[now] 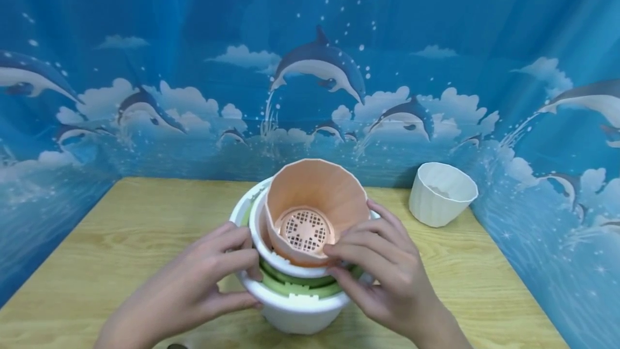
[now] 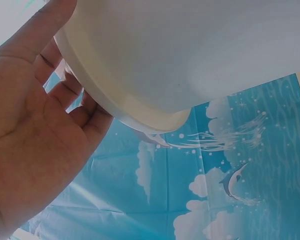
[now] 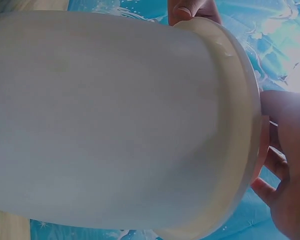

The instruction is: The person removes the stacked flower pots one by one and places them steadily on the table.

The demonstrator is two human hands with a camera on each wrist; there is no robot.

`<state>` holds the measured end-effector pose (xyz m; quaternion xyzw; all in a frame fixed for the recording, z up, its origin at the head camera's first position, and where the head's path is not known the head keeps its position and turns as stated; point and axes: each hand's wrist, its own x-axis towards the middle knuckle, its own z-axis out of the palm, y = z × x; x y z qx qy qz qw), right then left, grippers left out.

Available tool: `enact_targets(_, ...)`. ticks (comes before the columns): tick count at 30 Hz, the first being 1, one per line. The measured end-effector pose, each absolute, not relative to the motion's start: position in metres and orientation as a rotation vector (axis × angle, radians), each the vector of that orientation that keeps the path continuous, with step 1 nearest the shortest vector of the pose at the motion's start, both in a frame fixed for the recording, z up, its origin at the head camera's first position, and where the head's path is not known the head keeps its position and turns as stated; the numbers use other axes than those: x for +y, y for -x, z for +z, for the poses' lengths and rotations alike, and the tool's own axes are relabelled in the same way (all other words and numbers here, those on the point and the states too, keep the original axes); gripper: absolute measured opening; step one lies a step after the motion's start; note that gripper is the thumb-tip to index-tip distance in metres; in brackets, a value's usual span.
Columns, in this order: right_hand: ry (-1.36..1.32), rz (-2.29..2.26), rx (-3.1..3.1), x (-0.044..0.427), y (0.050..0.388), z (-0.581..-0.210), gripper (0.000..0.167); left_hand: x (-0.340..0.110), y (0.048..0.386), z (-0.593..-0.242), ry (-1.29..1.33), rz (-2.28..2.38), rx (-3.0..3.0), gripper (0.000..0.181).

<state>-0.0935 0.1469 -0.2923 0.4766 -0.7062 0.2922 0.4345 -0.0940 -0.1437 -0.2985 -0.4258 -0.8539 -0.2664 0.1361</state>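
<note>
A nested stack of pots stands at the table's front middle: a large white outer pot (image 1: 302,319), a green rim (image 1: 278,284), a smaller white rim and, on top, a tilted orange pot (image 1: 319,187) with a perforated base. The left hand (image 1: 208,273) grips the left side of the white rims, its thumb low on the outer pot. The right hand (image 1: 387,268) holds the orange pot's right front edge, fingertips inside it. In the left wrist view the left hand (image 2: 45,120) curls round the white rim (image 2: 135,120); the right wrist view shows the right hand (image 3: 290,155) beside the rim.
A separate white ribbed pot (image 1: 436,203) stands at the back right of the wooden table (image 1: 160,220). Behind and beside the table hangs a blue curtain (image 1: 218,15) printed with dolphins. A small dark object (image 1: 177,346) shows at the bottom edge.
</note>
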Motion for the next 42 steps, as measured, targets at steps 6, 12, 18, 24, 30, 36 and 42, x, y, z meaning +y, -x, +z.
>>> enact_targets(6,-1.205,0.691,-1.685,0.149,0.094,-0.288,0.010,-0.144,0.094,-0.299,1.242,-0.780,-2.439,0.024)
enact_targets(12,-1.204,0.634,-1.663,0.152,0.095,-0.287,0.014,-0.144,0.093,-0.299,1.229,-0.796,-2.488,0.021)
enact_targets(18,-1.161,0.655,-1.677,0.156,0.097,-0.287,0.015,-0.144,0.094,-0.300,1.247,-0.796,-2.464,0.022)
enact_targets(24,-1.135,0.702,-1.648,0.157,0.100,-0.286,0.016,-0.144,0.095,-0.300,1.245,-0.770,-2.472,0.023)
enact_targets(30,-1.095,0.748,-1.631,0.160,0.101,-0.287,0.019,-0.144,0.095,-0.300,1.252,-0.768,-2.472,0.023)
enact_targets(36,-0.996,0.814,-1.590,0.163,0.103,-0.287,0.023,-0.144,0.095,-0.300,1.250,-0.776,-2.456,0.023)
enact_targets(42,-0.890,0.849,-1.489,0.165,0.105,-0.286,0.024,-0.144,0.095,-0.299,1.259,-0.767,-2.434,0.024)
